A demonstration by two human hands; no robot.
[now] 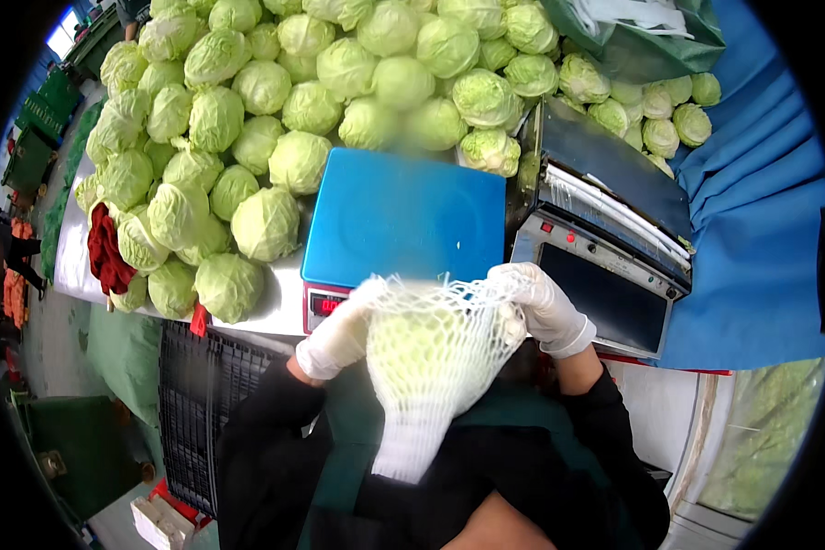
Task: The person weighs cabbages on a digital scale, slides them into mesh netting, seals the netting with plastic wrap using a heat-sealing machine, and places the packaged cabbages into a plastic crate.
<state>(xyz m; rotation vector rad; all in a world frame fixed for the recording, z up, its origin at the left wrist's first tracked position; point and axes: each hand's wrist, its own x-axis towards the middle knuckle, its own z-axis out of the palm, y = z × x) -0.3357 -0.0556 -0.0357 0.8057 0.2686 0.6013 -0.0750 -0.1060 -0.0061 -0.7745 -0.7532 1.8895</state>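
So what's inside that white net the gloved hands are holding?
A pale green cabbage shows through the white foam net, held by the left hand and right hand. Its underside and the net's lower end are covered, so anything else inside can't be seen.

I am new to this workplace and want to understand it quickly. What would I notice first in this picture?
First, the big heap of pale green cabbages filling the table across the top. In the middle foreground, the left hand and right hand, both in white gloves, grip a white foam net stretched around one cabbage. Just behind them stands a scale with a blue platform, with a metal machine to its right.
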